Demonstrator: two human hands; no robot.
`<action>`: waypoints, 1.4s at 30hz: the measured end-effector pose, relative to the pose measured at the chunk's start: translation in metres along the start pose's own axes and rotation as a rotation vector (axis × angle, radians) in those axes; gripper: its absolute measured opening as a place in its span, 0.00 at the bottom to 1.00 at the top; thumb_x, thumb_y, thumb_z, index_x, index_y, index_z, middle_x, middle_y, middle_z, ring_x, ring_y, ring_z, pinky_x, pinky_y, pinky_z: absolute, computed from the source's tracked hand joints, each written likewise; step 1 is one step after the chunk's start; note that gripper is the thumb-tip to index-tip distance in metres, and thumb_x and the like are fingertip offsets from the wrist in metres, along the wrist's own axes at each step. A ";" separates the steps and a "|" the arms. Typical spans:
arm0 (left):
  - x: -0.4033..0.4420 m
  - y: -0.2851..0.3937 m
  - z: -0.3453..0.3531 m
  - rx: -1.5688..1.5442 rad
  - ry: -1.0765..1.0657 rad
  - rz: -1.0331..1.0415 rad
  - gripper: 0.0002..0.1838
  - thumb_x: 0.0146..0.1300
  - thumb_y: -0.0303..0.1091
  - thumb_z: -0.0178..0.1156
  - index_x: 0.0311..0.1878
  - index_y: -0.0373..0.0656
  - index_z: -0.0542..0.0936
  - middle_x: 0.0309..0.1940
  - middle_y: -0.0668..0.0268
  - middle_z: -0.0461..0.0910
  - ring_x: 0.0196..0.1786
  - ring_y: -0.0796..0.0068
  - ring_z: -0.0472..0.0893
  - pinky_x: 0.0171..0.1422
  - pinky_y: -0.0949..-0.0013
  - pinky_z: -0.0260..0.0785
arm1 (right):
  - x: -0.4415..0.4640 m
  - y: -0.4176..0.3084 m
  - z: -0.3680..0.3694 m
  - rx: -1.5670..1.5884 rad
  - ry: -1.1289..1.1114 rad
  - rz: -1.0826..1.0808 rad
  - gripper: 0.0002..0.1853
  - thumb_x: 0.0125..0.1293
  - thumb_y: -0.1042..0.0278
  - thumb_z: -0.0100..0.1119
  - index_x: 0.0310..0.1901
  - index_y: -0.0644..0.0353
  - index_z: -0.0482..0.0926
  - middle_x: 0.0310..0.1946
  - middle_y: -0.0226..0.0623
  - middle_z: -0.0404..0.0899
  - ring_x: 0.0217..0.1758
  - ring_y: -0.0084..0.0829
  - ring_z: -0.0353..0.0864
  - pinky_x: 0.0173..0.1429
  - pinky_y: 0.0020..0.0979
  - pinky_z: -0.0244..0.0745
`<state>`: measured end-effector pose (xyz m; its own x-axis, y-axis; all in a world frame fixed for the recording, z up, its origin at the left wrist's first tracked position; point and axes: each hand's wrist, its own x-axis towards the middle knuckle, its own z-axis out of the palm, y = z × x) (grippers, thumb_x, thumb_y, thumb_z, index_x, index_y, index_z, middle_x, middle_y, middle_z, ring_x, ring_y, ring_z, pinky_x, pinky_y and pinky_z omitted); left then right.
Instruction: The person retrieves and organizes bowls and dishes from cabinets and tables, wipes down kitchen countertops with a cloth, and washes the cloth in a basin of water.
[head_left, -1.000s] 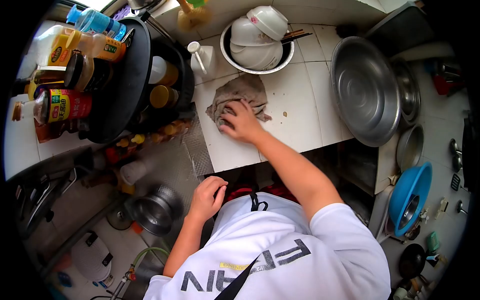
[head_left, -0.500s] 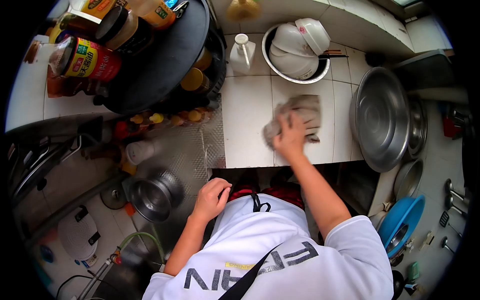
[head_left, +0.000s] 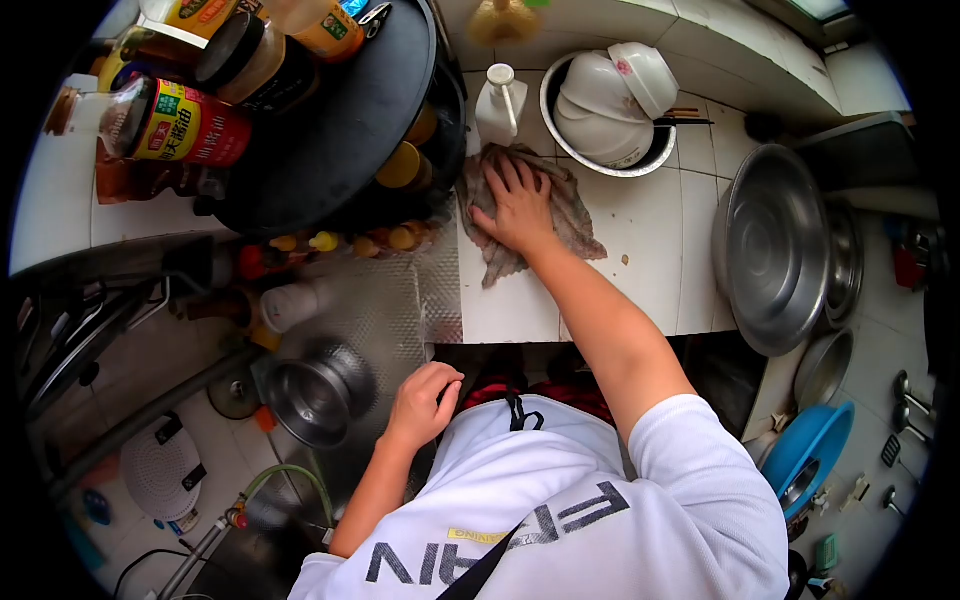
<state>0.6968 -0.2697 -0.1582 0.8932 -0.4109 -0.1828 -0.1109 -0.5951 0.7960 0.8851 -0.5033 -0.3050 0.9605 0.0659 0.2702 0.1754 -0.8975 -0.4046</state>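
Note:
My right hand point(head_left: 520, 207) lies on a greyish-brown cloth point(head_left: 575, 220), its fingers spread and pressing the cloth onto the white tiled counter point(head_left: 640, 300). The cloth is spread out with crumpled folds, near the counter's left side. Just beyond my fingers stands a white pump bottle point(head_left: 497, 112), close to the cloth's far edge. In front of my waist, my left hand point(head_left: 425, 403) hovers short of the counter edge, fingers curled, with nothing visible in it.
A metal basin point(head_left: 668, 155) at the back holds stacked white bowls point(head_left: 605, 110) and chopsticks point(head_left: 688, 115). A large metal basin point(head_left: 775, 250) leans at right. Sauce bottles point(head_left: 190, 120) crowd a black round rack point(head_left: 350, 130) at left. A small crumb point(head_left: 626, 259) lies right of the cloth.
My right hand has moved left and away from me with the cloth, which is now more spread out beside the pump bottle. My left hand has stayed about where it was.

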 end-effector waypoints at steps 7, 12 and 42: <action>-0.007 -0.003 -0.005 0.008 0.031 -0.039 0.03 0.60 0.23 0.61 0.37 0.35 0.81 0.36 0.57 0.82 0.39 0.55 0.82 0.44 0.60 0.75 | 0.028 0.029 0.005 0.016 -0.045 -0.023 0.36 0.52 0.42 0.67 0.63 0.47 0.74 0.66 0.48 0.65 0.72 0.50 0.59 0.72 0.59 0.50; -0.022 -0.010 -0.003 -0.007 0.049 -0.073 0.04 0.60 0.23 0.61 0.37 0.35 0.81 0.36 0.57 0.82 0.39 0.55 0.82 0.44 0.59 0.75 | 0.014 0.020 0.017 0.014 0.086 0.225 0.34 0.54 0.49 0.68 0.61 0.53 0.74 0.65 0.52 0.65 0.70 0.52 0.62 0.72 0.53 0.56; -0.030 -0.015 0.008 -0.030 0.058 -0.111 0.03 0.61 0.23 0.61 0.38 0.35 0.81 0.36 0.56 0.82 0.41 0.54 0.82 0.46 0.59 0.75 | -0.036 0.013 -0.009 0.360 -0.002 -0.250 0.25 0.51 0.80 0.60 0.55 0.59 0.79 0.54 0.47 0.80 0.63 0.49 0.76 0.70 0.47 0.68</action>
<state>0.6683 -0.2539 -0.1687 0.9229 -0.3028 -0.2379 0.0021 -0.6138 0.7895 0.8507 -0.5214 -0.3118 0.8793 0.2627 0.3972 0.4663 -0.6444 -0.6061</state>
